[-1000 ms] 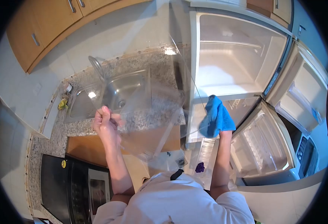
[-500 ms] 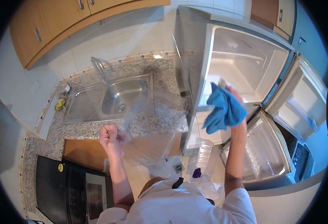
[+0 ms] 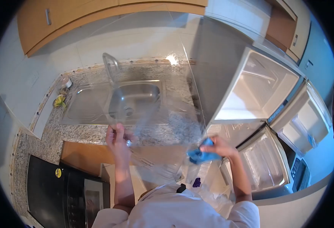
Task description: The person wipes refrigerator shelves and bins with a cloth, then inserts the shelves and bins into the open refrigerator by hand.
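In front of the granite counter (image 3: 79, 133) with steel sink (image 3: 136, 94), the left hand (image 3: 118, 138) grips a clear panel (image 3: 167, 127), and the right fingers (image 3: 219, 147) clutch a blue cloth (image 3: 202, 154) near the open refrigerator (image 3: 227, 60).

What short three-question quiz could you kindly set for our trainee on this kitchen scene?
1. What colour is the cloth in the right hand?
2. True or false: the fridge is shut.
3. What does the left hand grip?
A) the tap
B) a clear panel
C) a cabinet handle

Key:
1. Blue.
2. False; the fridge stands open.
3. B.
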Demonstrator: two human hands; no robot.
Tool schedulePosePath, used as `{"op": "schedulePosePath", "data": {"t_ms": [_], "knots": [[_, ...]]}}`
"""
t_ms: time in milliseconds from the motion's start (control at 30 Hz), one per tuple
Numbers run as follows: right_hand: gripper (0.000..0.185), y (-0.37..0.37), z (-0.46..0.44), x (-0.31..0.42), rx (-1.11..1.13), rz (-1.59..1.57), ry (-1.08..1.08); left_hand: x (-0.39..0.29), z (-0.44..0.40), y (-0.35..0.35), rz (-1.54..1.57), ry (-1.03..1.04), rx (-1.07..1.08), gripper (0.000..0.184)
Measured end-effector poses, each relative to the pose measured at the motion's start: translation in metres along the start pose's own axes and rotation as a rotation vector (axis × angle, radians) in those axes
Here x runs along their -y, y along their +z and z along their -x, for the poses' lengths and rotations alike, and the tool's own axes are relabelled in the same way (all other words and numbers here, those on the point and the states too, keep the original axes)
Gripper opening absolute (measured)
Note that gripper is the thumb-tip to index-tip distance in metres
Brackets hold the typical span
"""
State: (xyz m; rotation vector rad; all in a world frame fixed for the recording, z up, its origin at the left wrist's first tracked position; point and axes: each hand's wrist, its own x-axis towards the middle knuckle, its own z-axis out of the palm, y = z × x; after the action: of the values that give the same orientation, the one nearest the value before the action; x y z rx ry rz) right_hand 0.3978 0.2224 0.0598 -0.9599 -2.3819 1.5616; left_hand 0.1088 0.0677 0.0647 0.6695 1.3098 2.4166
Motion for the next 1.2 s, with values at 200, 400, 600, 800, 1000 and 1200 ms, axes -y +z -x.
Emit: {"op": "schedulePosePath", "data": {"t_ms": [200, 400, 600, 800, 1000, 1200], "knots": [[0.036, 0.006, 0.016, -0.023, 0.016, 0.127, 0.045, 0.009, -0.038, -0.046, -0.003, 0.11, -0.022, 0.012], [0.025, 0.042, 0.01, 0.076, -0.481, -0.838, -0.117, 0.005, -0.067, -0.111, -0.155, 0.283, -0.237, 0.006], [0.027, 0.107, -0.004, 0.123, 0.821, -0.506, -0.892, -0.015, -0.065, -0.172, -0.259, 0.116, -0.164, 0.017], [0.03, 0.139, -0.028, 0.142, 0.778, -0.855, -1.016, 0.006, -0.075, -0.25, -0.376, -0.223, -0.413, 0.02], [0.036, 0.151, -0.04, 0.14, 0.92, -0.945, -0.957, 0.022, -0.091, -0.313, -0.219, -0.397, -0.447, 0.019], [0.033, 0.155, -0.051, 0.144, 1.001, -0.936, -0.919, 0.035, -0.108, -0.365, -0.425, -0.481, -0.436, 0.019]]}}
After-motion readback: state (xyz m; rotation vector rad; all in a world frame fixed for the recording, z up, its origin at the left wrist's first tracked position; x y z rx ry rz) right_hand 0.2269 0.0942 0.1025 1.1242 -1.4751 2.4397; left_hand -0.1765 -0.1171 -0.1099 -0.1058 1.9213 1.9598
